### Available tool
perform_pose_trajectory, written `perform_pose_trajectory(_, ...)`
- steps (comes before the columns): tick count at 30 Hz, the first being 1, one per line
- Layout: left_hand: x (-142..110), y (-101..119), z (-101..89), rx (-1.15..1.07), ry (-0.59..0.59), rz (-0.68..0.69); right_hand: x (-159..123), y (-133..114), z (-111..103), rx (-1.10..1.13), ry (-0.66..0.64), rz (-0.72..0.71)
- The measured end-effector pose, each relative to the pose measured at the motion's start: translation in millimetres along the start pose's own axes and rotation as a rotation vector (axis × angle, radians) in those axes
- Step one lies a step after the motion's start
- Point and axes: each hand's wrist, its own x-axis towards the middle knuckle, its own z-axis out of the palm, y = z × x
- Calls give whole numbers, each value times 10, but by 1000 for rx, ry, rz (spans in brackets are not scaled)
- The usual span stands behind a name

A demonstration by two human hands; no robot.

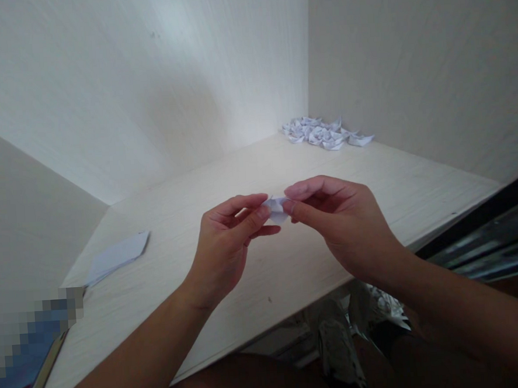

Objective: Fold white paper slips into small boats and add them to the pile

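Paper (278, 209): held above table (169, 234); probably light, crisp, easily crushed
Left hand (226, 234): pinching left end
Right hand (346, 221): pinching right end
Grip: best gentle, at both ends

Paper piece (278, 207): matt; tabletop (169, 240): smooth, faintly wood-grained

The left hand (222, 243) and right hand (351, 223) pinch a small folded paper (277, 208) above the tabletop (177, 222); white paper pieces (319, 134) lie heaped in the far corner, a paper stack (119, 255) at left.
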Motion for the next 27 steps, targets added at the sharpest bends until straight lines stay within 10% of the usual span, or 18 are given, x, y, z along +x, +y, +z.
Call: perform_pose_trajectory(27, -17, -1, 49, 196, 150, 50, -64, 50, 98, -432, 45, -165)
